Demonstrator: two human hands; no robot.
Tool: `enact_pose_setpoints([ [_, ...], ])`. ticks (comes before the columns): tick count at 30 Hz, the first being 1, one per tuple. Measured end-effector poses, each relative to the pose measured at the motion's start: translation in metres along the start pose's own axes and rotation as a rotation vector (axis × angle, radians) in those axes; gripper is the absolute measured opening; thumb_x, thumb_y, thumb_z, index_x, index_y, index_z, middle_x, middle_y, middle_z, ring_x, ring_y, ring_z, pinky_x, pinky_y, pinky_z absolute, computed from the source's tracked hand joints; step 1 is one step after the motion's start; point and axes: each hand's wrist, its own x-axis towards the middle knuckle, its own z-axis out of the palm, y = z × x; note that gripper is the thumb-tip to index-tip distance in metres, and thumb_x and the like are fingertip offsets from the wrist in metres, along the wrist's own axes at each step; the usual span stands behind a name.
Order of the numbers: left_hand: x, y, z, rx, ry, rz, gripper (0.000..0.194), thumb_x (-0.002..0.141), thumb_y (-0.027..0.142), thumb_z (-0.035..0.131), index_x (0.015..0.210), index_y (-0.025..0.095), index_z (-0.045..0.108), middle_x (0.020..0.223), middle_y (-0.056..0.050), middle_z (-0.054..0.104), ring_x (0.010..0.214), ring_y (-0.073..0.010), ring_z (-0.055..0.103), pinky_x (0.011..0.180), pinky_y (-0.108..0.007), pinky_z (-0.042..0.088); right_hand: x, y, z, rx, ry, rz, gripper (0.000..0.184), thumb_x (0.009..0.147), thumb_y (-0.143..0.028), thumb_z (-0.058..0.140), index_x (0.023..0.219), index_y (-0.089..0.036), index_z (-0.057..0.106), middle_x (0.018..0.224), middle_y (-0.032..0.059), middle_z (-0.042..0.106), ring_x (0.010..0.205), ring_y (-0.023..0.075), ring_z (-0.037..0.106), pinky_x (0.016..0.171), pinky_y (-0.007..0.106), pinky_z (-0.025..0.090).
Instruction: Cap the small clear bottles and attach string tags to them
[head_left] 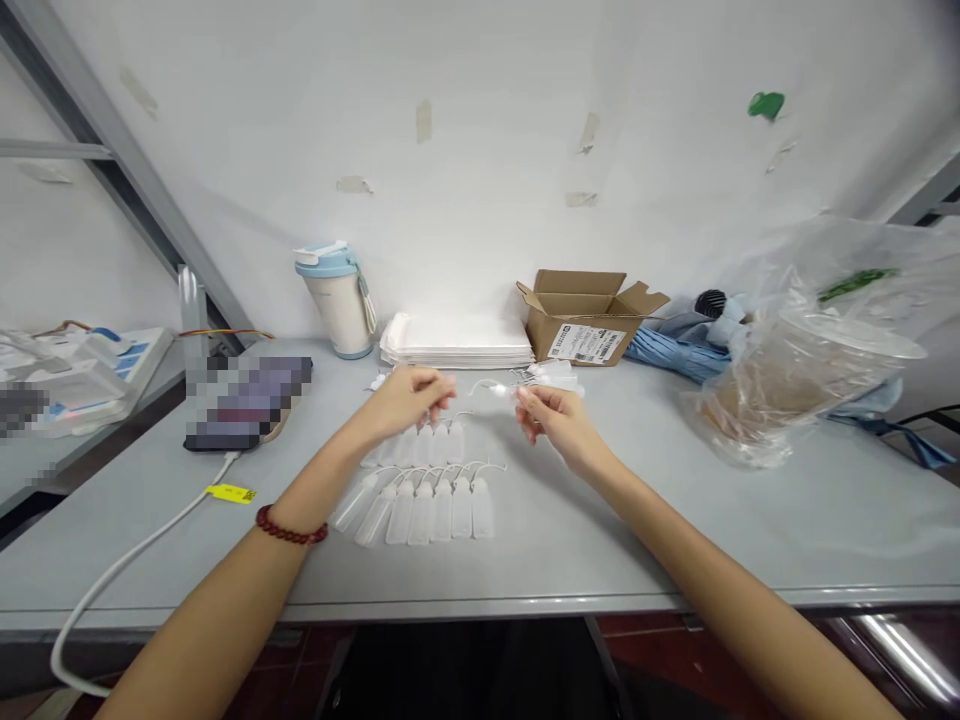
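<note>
My right hand (559, 418) pinches a small white corded piece (500, 391), which looks like the neck of a plastic tag. Its thin cord curves off to the left, and my fingers hide the rest. Facing it, my left hand (411, 402) has its fingertips pressed together, and whatever is between them, if anything, I cannot make out. Below the hands, several translucent plastic tags (422, 515) with white cords lie in a row. A second row of tags (437, 445) is partly covered by my left hand. More tags (555, 376) are piled behind my right hand.
Along the wall stand a tumbler (341, 305), a stack of white packets (461, 342) and an open cardboard box (585, 330). A phone (251, 402) with a white cable (150, 550) lies left. Blue cloth (675, 350) and a plastic-wrapped spool (802, 380) are right.
</note>
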Motion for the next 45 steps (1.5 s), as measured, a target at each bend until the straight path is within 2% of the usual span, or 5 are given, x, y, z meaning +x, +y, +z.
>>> enact_pose_setpoints([
  [4, 0.012, -0.023, -0.034, 0.246, 0.347, -0.056, 0.029, 0.076, 0.043, 0.051, 0.069, 0.018, 0.064, 0.062, -0.004, 0.062, 0.054, -0.0162, 0.055, 0.05, -0.028, 0.041, 0.01, 0.002, -0.02, -0.272, 0.203, -0.078, 0.038, 0.08, -0.051, 0.053, 0.077, -0.014, 0.062, 0.06, 0.0011, 0.056, 0.049, 0.0103, 0.048, 0.049, 0.025, 0.041],
  [8, 0.017, -0.039, -0.048, 0.395, 0.476, -0.031, 0.014, 0.069, 0.032, 0.059, 0.069, 0.02, 0.066, 0.07, -0.006, 0.066, 0.066, -0.0229, 0.058, 0.07, -0.037, 0.042, 0.016, 0.004, -0.034, -0.544, 0.309, -0.17, 0.034, 0.083, -0.04, 0.048, 0.092, -0.012, 0.066, 0.066, 0.0046, 0.063, 0.06, 0.0154, 0.056, 0.055, 0.026, 0.042],
  [19, 0.027, -0.06, -0.029, 0.516, 0.294, 0.161, 0.033, 0.076, 0.041, 0.057, 0.094, 0.019, 0.074, 0.095, -0.009, 0.069, 0.09, -0.0244, 0.058, 0.08, -0.034, 0.042, 0.021, 0.003, -0.058, -0.828, 0.203, -0.223, 0.022, 0.078, -0.029, 0.057, 0.092, -0.016, 0.068, 0.095, 0.0078, 0.071, 0.086, 0.0225, 0.063, 0.073, 0.033, 0.045],
  [37, 0.032, -0.064, -0.023, 0.548, 0.317, 0.2, 0.027, 0.073, 0.037, 0.054, 0.08, 0.021, 0.074, 0.082, -0.007, 0.066, 0.08, -0.022, 0.057, 0.073, -0.032, 0.042, 0.023, 0.003, -0.086, -0.935, 0.098, -0.144, 0.019, 0.07, -0.026, 0.065, 0.085, -0.014, 0.069, 0.088, 0.0063, 0.07, 0.083, 0.0205, 0.061, 0.069, 0.028, 0.042],
  [45, 0.026, -0.045, -0.018, 0.313, 0.41, 0.158, 0.029, 0.069, 0.044, 0.059, 0.076, 0.019, 0.073, 0.078, -0.005, 0.066, 0.065, -0.0158, 0.05, 0.065, -0.028, 0.042, 0.024, 0.006, -0.084, -0.956, 0.027, -0.154, 0.02, 0.068, -0.027, 0.07, 0.083, -0.013, 0.067, 0.086, 0.0078, 0.066, 0.081, 0.0194, 0.058, 0.07, 0.028, 0.042],
])
